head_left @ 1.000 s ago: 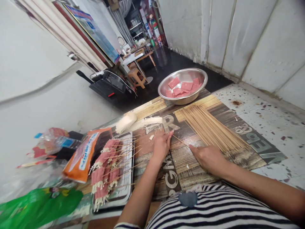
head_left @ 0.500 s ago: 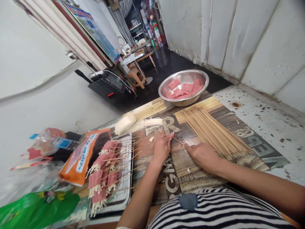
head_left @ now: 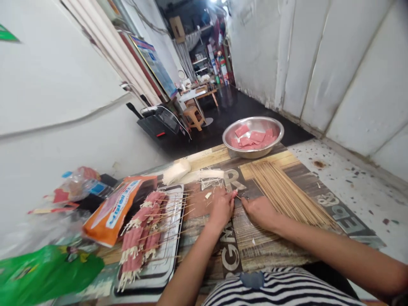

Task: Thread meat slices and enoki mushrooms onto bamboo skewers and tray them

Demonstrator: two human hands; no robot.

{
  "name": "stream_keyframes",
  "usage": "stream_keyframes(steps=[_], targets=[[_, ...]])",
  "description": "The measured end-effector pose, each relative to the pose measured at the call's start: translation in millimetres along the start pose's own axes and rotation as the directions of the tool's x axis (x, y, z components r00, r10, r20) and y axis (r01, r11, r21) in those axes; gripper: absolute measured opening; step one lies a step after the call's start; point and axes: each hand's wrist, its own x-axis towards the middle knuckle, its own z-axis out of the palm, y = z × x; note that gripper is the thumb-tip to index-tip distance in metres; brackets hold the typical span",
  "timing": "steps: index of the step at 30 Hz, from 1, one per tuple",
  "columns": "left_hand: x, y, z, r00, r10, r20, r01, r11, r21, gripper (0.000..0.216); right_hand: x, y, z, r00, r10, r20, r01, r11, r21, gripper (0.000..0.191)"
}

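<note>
My left hand (head_left: 222, 208) is closed above the table, near the enoki mushrooms. Something pink shows at its fingertips, but the fingers hide most of what it holds. My right hand (head_left: 259, 211) pinches a thin bamboo skewer (head_left: 239, 196), whose far end points into the left fingers. Only a short length of the skewer shows between the hands. Beyond the left hand lie loose enoki mushrooms (head_left: 213, 174) and a thicker enoki bunch (head_left: 177, 171). To the left, a metal tray (head_left: 170, 250) bears stacked skewered pink meat rolls (head_left: 140, 238) with enoki ends poking out.
Many bamboo skewers (head_left: 293, 193) lie on the right of the wood-patterned table (head_left: 264, 244). A steel bowl (head_left: 254, 154) of pink meat slices stands at the far edge. Left of the tray are an orange package (head_left: 119, 212), a green bag (head_left: 47, 272) and clear plastic wrappings.
My hands have drawn closer together, and less of the skewer shows between them. The whole view has shifted, so the table and bowl appear lower.
</note>
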Motion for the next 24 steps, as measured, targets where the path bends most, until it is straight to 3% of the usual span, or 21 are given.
stream_keyframes(steps=[3,10,15,17,20,21,24], targets=[[9,3,12,1.000,-0.023,-0.020,0.024,0.999,0.031,0.018,-1,14,2,1.000,0.000,-0.030,-0.002,0.999,-0.045,0.032],[58,31,31,0.991,-0.127,-0.049,0.130,0.990,0.050,0.019,5,64,-20,0.997,0.056,-0.053,-0.063,0.989,-0.130,0.026],[75,48,30,0.981,-0.195,0.013,0.195,0.981,-0.006,0.025,7,97,-25,0.997,-0.039,-0.062,0.031,0.990,-0.135,0.030],[71,51,21,0.977,-0.212,0.009,0.212,0.977,-0.032,0.018,12,102,-37,0.993,-0.054,-0.106,0.036,0.986,-0.163,0.036],[50,57,3,0.975,-0.223,-0.022,0.221,0.974,-0.056,0.045,30,96,-67,0.986,-0.054,-0.159,0.028,0.986,-0.166,0.042],[40,58,-3,0.977,-0.207,-0.047,0.204,0.977,-0.062,0.054,38,91,-77,0.984,-0.057,-0.166,0.033,0.989,-0.144,0.042],[9,58,-19,0.991,-0.092,-0.093,0.085,0.994,-0.074,0.055,73,72,-99,0.985,-0.049,-0.166,0.039,0.998,-0.058,0.036]])
